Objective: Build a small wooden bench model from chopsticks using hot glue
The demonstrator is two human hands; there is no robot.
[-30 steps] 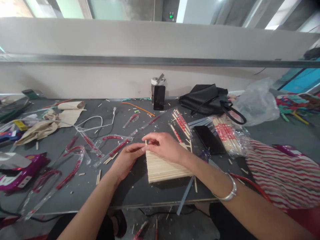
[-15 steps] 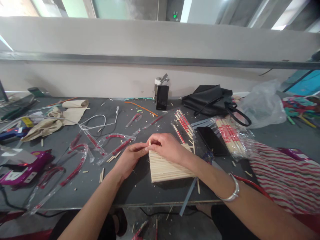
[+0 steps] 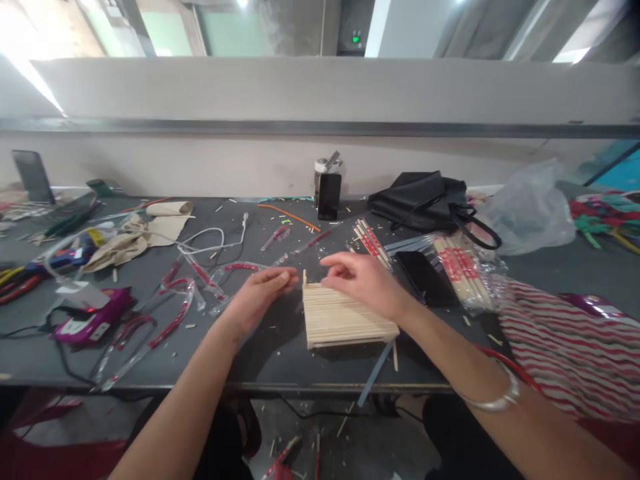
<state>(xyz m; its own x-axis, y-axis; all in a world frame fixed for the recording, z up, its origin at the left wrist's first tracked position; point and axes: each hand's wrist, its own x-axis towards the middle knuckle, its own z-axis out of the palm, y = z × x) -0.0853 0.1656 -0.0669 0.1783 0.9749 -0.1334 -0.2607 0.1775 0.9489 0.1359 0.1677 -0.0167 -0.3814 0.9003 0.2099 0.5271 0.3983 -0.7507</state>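
A flat mat of pale wooden sticks [image 3: 345,319] lies on the grey table [image 3: 280,363] in front of me. One short stick [image 3: 305,277] stands upright at the mat's far left corner. My left hand [image 3: 260,295] rests just left of that corner, its fingers stretched toward the stick but apart from it, holding nothing. Above the mat's far edge hovers my right hand [image 3: 364,280], slightly blurred, with its fingers loosely apart and nothing in them. A silver bangle [image 3: 493,399] is on my right wrist.
A black phone [image 3: 423,277], packs of red-printed chopsticks [image 3: 463,270], a black bag [image 3: 425,200] and a striped cloth [image 3: 575,347] lie to the right. Torn clear wrappers [image 3: 170,320], a white cable [image 3: 210,243] and a purple glue gun [image 3: 90,320] lie left. A small jar with a phone [image 3: 327,190] stands at the back.
Both hands were pinching the upright stick at the mat's corner. They have let go: the right hand has lifted and moved right, the left has drawn back a little.
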